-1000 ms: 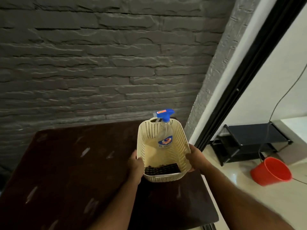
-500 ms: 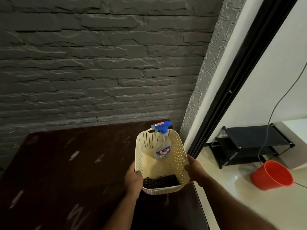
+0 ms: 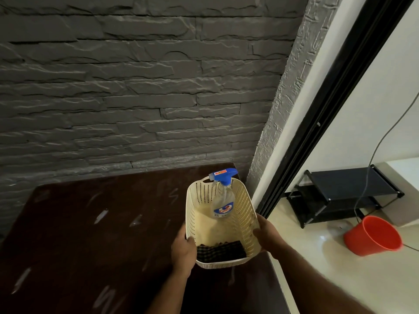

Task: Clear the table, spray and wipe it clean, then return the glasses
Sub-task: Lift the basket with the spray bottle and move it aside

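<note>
A cream perforated plastic basket [image 3: 246,219] sits at the right side of the dark brown table [image 3: 90,234]. Inside it, a clear spray bottle with a blue trigger head [image 3: 223,196] leans against the far wall, and a dark checked cloth [image 3: 221,251] lies at the near end. My left hand [image 3: 183,252] grips the basket's left side, thumb over the rim. My right hand [image 3: 266,233] grips its right side. No glasses are in view.
The table stands against a grey stone wall [image 3: 136,98] and shows pale smears. To the right are a black door frame [image 3: 328,105], a low black rack [image 3: 344,196], a red bucket [image 3: 371,236] on the pale floor and a hanging cable [image 3: 371,159].
The basket with both hands on it has shifted slightly toward the table's far right corner. The view has moved closer and tilted up.
</note>
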{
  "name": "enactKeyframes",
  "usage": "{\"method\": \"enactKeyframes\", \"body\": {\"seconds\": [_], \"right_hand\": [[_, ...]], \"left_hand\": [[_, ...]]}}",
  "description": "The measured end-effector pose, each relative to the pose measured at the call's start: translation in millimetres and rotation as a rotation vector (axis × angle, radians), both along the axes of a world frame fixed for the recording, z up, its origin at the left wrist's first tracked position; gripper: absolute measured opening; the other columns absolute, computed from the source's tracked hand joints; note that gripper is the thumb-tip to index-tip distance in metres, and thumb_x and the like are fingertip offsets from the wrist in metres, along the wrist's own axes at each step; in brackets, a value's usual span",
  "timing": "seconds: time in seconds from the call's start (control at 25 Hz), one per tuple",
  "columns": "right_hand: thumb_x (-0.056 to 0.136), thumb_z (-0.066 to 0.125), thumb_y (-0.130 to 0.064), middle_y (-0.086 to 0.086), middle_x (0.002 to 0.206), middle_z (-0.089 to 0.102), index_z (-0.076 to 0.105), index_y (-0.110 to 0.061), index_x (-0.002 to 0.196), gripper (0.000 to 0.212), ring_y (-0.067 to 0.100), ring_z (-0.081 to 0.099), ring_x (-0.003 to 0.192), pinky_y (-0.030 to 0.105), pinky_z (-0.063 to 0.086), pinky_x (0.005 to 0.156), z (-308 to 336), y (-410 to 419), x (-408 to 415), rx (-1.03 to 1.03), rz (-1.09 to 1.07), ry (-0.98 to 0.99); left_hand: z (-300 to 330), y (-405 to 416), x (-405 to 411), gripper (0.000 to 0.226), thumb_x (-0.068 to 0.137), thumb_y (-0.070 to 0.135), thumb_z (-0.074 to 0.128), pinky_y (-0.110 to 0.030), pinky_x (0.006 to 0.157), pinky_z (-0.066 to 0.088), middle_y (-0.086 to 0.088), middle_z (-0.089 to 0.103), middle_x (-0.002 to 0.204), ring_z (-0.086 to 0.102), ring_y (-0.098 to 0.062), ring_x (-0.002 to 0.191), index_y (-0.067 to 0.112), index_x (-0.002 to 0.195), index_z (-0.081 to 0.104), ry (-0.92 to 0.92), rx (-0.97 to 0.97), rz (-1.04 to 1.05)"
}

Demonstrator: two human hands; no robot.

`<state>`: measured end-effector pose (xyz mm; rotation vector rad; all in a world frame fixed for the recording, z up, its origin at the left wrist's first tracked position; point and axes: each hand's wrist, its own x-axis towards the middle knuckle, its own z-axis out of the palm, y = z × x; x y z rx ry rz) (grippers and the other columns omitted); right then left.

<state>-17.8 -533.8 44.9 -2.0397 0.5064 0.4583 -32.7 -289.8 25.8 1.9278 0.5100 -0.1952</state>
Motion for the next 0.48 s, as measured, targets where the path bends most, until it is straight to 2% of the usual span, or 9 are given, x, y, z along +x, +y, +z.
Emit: {"method": "enactKeyframes", "body": {"seconds": [0.16, 0.36, 0.48], "right_hand": [[0.087, 0.049, 0.007, 0.011, 0.128, 0.062, 0.045, -0.02, 0.143, 0.063, 0.028, 0.061, 0.115, 0.049, 0.052, 0.099, -4.9, -5.6, -1.2, 0.016, 0.001, -0.007], [0.086, 0.051, 0.005, 0.009, 0.126, 0.061, 0.044, -0.02, 0.145, 0.064, 0.029, 0.06, 0.115, 0.051, 0.052, 0.099, -10.7, -9.9, -2.1, -0.012, 0.033, -0.022], [0.086, 0.053, 0.002, 0.009, 0.128, 0.061, 0.044, -0.018, 0.145, 0.062, 0.027, 0.06, 0.116, 0.048, 0.051, 0.1, -7.2, -7.5, -2.8, -0.048, 0.039, -0.029]], "left_hand": [[1.0, -0.5, -1.1, 0.055, 0.093, 0.004, 0.046, -0.034, 0.103, 0.041, -0.001, 0.055, 0.138, 0.051, -0.022, 0.126, 0.024, 0.144, 0.043, 0.004, 0.008, -0.032], [-2.9, 1.1, -0.2, 0.056, 0.093, 0.006, 0.05, -0.038, 0.104, 0.043, -0.002, 0.057, 0.137, 0.053, -0.022, 0.124, 0.027, 0.144, 0.042, 0.016, 0.014, -0.058], [-0.9, 1.7, 0.3, 0.055, 0.093, 0.007, 0.052, -0.036, 0.103, 0.042, -0.001, 0.056, 0.137, 0.052, -0.022, 0.124, 0.027, 0.144, 0.043, 0.016, 0.02, -0.077]]}}
